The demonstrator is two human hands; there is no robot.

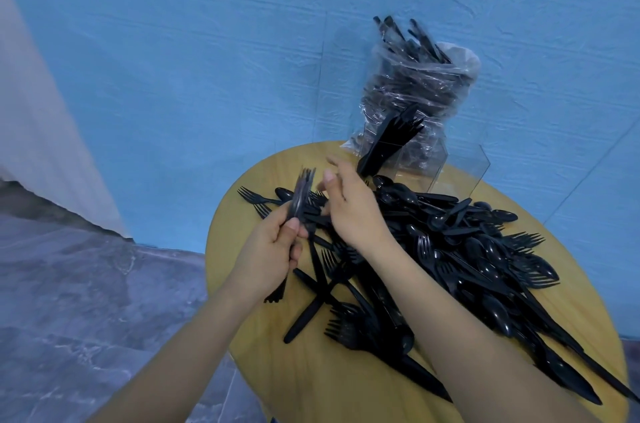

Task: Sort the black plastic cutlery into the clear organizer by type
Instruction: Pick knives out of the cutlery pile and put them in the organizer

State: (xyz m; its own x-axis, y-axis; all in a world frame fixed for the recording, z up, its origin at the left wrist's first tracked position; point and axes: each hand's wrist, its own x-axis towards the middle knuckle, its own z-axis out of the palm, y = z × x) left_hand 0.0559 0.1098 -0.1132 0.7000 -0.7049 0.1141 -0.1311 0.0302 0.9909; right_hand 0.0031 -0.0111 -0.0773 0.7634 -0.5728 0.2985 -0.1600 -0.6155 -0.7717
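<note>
Head view: no legible writing. Left hand grips a bundle of forks, tines up, left of the cutlery pile. Right hand, fingers loosely extended, empty, hovers beside it. Clear organizer stands far, holding forks.

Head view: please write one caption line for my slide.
Left hand grips a bundle of forks; right hand reaches into the cutlery pile before the clear organizer.

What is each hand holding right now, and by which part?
The left hand grips a bunch of forks around their handles, tines up. The right hand holds nothing.
</note>
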